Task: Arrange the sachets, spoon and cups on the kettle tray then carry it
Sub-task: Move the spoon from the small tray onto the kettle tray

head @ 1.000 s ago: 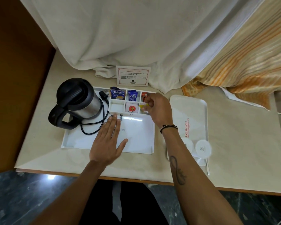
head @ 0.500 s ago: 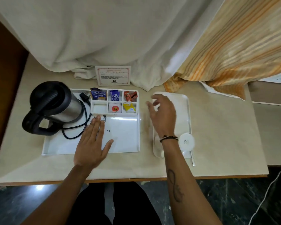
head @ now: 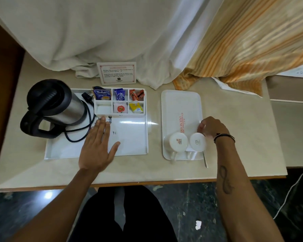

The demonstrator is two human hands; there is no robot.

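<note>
Now sachets (head: 120, 102) fill kettle tray (head: 129, 145) compartments; cups (head: 187, 142) inverted elsewhere.

Lighting even and moderately bright. I note glare on the kettle tray (head: 129, 130) and a reflection on the dark floor (head: 47, 195). Wide-angle bending at edges; slight overall softness.

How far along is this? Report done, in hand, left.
Done: sachets sit in the kettle tray compartments. In hand: right hand reaches the cups on the side tray; left hand rests flat. Left: cups, spoon, carrying.
</note>
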